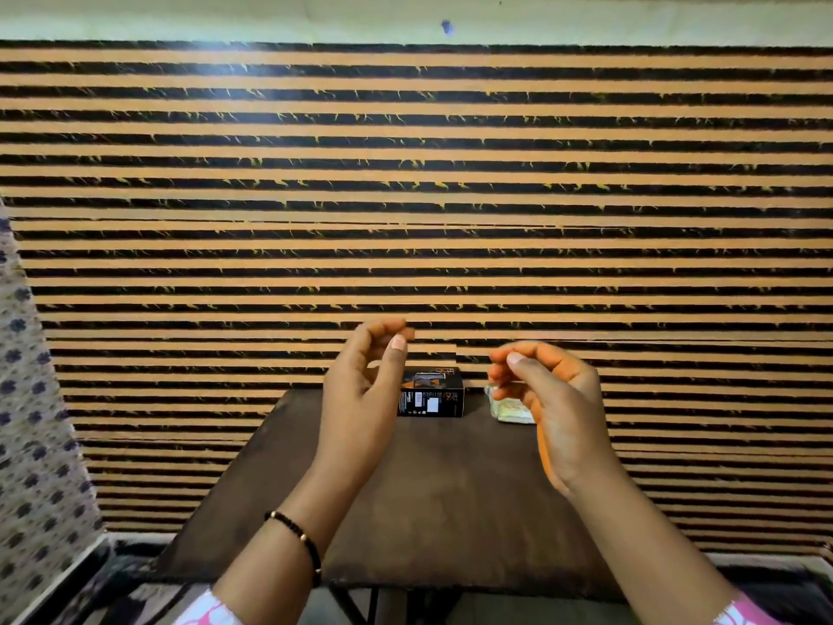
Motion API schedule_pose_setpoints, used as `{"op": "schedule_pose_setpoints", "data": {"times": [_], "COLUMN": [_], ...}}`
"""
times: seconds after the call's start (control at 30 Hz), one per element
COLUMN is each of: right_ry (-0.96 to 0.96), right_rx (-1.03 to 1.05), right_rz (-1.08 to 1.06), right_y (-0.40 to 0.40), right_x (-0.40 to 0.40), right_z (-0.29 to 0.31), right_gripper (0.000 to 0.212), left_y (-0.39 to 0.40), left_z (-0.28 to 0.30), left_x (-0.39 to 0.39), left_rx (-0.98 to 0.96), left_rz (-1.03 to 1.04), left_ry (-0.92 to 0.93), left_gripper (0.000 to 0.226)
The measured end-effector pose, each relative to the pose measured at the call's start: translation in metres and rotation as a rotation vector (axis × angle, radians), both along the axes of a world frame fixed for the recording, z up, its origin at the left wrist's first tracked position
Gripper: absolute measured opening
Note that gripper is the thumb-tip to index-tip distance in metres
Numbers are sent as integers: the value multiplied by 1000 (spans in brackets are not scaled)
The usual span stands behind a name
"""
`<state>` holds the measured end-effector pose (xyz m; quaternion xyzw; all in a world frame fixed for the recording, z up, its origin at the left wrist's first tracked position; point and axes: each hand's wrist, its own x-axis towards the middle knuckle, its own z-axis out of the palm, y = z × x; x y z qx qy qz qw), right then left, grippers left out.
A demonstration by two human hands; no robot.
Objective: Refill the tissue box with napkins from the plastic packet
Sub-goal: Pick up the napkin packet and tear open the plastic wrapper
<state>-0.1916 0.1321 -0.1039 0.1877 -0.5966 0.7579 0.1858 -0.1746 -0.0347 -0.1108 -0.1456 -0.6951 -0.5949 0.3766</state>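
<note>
Simply black box (430, 392) on table (405, 489)

A wall (405, 196) of horizontal orange and black stripes fills most of the frame, with a pale band (270, 15) along the top edge. A bright glare (234, 69) sits at the upper left. A dark brown table (428, 489) stands at lower centre. A flower-patterned fabric (27, 421) hangs along the left edge.
</note>
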Motion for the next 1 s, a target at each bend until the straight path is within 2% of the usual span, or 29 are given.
{"op": "schedule_pose_setpoints", "data": {"times": [0.23,0.47,0.73,1.0], "right_ry": [-155,-276,-387,-529], "right_rx": [-80,-104,-137,-52], "right_rz": [-41,-67,-90,-131], "right_y": [-45,-54,-41,13], "right_x": [-81,-136,-227,-330], "right_z": [-50,-91,-142,-179], "right_gripper": [28,24,23,23], "left_y": [-52,-68,-63,-16], "left_z": [-37,-75,-117,-153], "left_x": [-88,-147,-234,-333], "left_rx": [62,92,126,118], "left_rz": [-27,-36,-17,-62], "left_ry": [-113,-230,-345,-497], "left_gripper": [20,17,17,15]}}
